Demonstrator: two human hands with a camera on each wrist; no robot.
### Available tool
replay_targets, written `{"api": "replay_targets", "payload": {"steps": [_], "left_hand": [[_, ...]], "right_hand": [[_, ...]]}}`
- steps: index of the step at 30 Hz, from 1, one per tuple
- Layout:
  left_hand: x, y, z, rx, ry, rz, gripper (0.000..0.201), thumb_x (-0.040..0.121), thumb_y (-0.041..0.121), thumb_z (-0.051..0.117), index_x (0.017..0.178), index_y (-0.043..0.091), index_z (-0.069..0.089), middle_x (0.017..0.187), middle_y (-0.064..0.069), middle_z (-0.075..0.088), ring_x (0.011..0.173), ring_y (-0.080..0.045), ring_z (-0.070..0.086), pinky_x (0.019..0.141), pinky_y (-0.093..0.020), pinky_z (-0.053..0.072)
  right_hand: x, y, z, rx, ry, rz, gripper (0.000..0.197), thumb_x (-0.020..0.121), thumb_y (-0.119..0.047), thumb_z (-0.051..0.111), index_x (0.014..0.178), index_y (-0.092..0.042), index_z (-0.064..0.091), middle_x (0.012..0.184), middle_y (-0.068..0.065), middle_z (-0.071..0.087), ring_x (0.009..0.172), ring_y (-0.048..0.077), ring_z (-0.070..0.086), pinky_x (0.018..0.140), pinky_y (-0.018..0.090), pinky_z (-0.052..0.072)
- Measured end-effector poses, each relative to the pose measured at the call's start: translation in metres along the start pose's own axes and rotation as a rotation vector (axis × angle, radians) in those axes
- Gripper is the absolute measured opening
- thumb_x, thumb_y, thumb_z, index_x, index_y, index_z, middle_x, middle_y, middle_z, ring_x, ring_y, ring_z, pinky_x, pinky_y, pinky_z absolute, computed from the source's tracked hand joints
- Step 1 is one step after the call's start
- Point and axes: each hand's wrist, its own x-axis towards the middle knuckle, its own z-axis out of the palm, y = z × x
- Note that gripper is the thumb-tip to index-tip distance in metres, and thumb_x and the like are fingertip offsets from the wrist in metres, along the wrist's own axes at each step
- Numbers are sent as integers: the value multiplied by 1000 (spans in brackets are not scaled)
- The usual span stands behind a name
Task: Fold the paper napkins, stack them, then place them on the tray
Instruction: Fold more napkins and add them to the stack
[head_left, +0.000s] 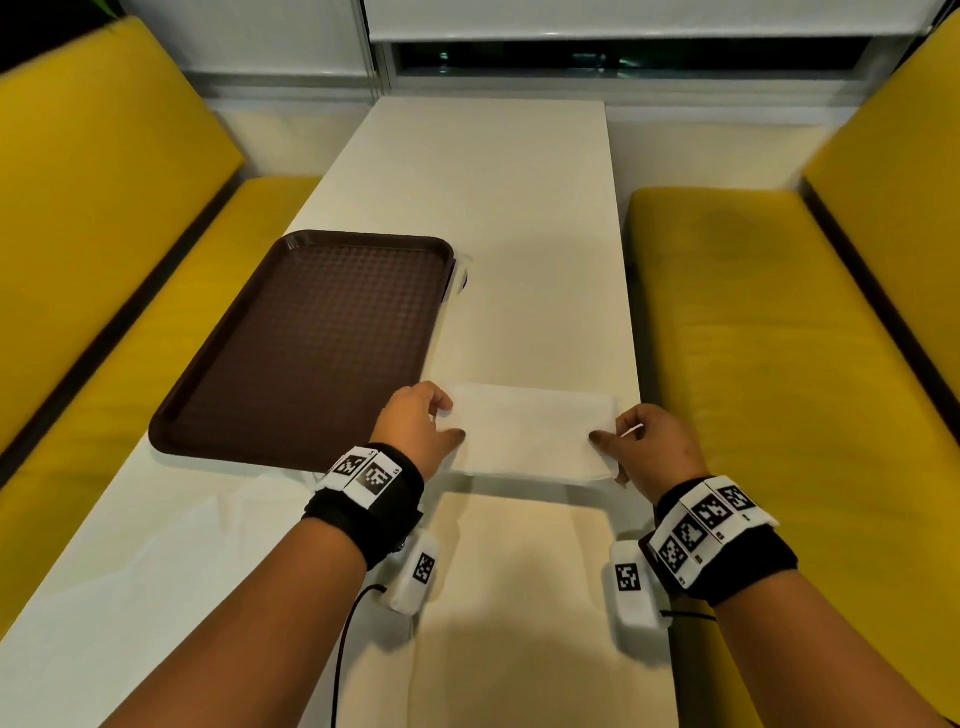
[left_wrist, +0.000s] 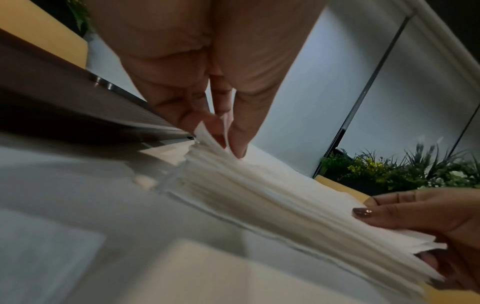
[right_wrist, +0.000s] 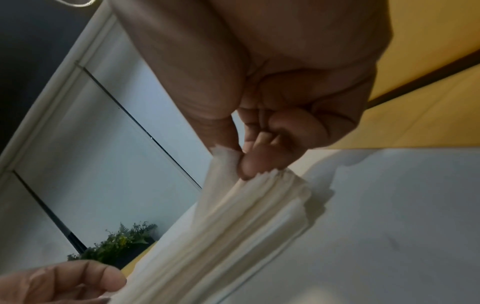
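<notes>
I'm pinching the napkin stack (head_left: 530, 434) at both ends: left hand (head_left: 415, 423) and right hand (head_left: 652, 447), thumbs on top; stack possibly lifting off the bench (head_left: 493, 208).

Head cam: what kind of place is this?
Likely a fast-food or cafeteria booth: yellow padded benches flank a narrow white table, with a brown serving tray beside the napkin stack.

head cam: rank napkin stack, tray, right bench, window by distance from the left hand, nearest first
1. Napkin stack: held by the left hand at its left end.
2. Tray: just left of the hand, on the table.
3. Right bench: across the table, to the right.
4. Window: beyond the table's far end.
</notes>
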Motion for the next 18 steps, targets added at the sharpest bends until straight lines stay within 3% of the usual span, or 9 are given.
{"api": "replay_targets", "payload": {"steps": [3,5,8,10,13,15,18], "left_hand": [[1,-3,3,43,5,-43,48,78,26,76,118,18,51,119,-4,46,97,-20,57,90,-32,49],[3,-4,3,77,-19,-79,57,82,31,72,129,12,47,128,-7,46,110,-25,56,96,-39,48],[4,-2,4,128,-89,-107,52,92,34,59,132,4,45,130,-13,51,115,-28,54,95,-37,46],[3,2,5,162,-118,-97,42,96,32,50,123,0,50,122,-17,56,108,-30,55,84,-32,44],[1,6,8,171,-147,-88,37,99,28,45,111,-5,52,115,-22,57,104,-35,55,76,-32,39],[1,6,10,169,-149,-89,34,99,27,44,107,-6,53,112,-22,57,101,-34,55,73,-32,37],[0,6,7,175,-147,-95,33,98,27,44,105,-5,52,112,-21,57,98,-34,56,70,-30,37]], "right_hand": [[-2,0,0,-42,19,31,32,81,-31,76,96,-16,52,88,7,65,74,24,64,56,27,44],[-4,-2,-1,-71,32,44,42,84,-34,72,116,-16,51,107,9,63,94,24,62,70,28,47],[-7,-6,-2,-155,10,46,55,92,-38,61,135,-9,45,124,10,60,110,26,57,89,34,46],[-9,-9,0,-187,-24,47,51,95,-38,56,133,-6,47,116,6,60,104,24,56,86,34,46],[-10,-8,6,-174,-58,40,31,96,-37,54,107,-8,56,90,1,56,87,21,54,70,30,42],[-10,-7,9,-162,-61,41,31,94,-38,56,103,-8,59,89,4,61,84,22,58,66,30,43],[-11,-8,7,-173,-63,39,34,93,-38,57,106,-6,59,93,6,61,88,25,59,70,31,44]]}}
